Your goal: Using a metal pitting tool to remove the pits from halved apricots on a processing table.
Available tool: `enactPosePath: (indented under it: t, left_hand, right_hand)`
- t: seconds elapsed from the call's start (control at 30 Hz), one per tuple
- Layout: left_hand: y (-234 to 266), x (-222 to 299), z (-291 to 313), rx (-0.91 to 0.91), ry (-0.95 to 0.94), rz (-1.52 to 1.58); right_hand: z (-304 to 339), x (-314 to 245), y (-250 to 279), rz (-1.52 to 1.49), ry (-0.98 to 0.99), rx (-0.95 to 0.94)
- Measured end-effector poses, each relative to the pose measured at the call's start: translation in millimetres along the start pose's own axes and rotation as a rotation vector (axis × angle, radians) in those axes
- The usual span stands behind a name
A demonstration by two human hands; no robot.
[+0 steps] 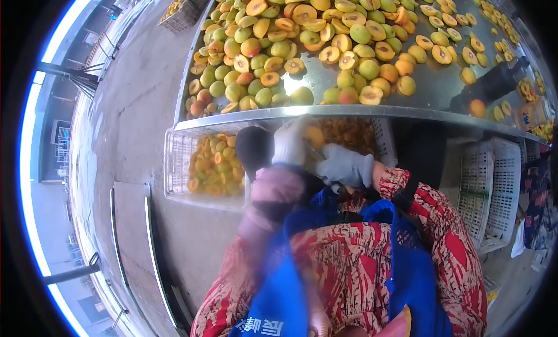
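Desk [349, 110], one: metal, raised rim, spread with a heap of fruit [360, 33], whole and halved, green to orange.

Stacked crates [499, 192], white, slatted: below the desk's near edge, toward its right end.

Fruit-filled crate [174, 168], white: below the desk's near edge, at its left end.

Second crate [383, 140], pale, holding darker orange pieces: partly under the desk, behind the hands.

Hands, two, gloved, close together just below the desk's near edge. Left hand [290, 142]: white glove, blurred, curled about a fruit. Right hand [346, 164]: grey-blue glove, fingers bent inward beside it; whether it grips anything cannot be told.

Orange-yellow fruit [314, 137], one: between the hands, just below the desk's near edge. Looks roundish, no clear long axis; direction of stem end or cut face unreadable.

Step, as judged: one fruit being worked between both hands; next move seems to call for a steady left hold and careful right fingers.
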State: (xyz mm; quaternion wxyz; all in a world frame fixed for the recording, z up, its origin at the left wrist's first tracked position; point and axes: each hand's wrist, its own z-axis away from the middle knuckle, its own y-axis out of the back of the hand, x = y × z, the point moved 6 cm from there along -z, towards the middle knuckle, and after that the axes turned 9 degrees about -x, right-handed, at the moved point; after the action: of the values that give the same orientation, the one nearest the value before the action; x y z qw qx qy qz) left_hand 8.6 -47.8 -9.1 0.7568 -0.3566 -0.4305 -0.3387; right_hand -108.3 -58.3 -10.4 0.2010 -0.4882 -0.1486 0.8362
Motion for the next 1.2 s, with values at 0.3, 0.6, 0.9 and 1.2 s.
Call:
enactPosePath:
  t: [0.3,0.6,0.9,1.2]
  left_hand:
    - [7,-5,0,0.018,-0.058,-0.021]
    - [-11,1,7,-0.222,0.011,-0.016]
    - [-44,3,4,-0.363,0.092,0.343]
    - [146,68,3,0.450,-0.313,-0.571]
  right_hand:
    - [9,-5,-5,-0.075,-0.020,-0.085]
    - [17,0,-5,-0.260,-0.055,-0.193]
    - [34,-10,-3,-0.400,0.065,-0.375]
    - [-6,70,67,0.592,-0.105,0.186]
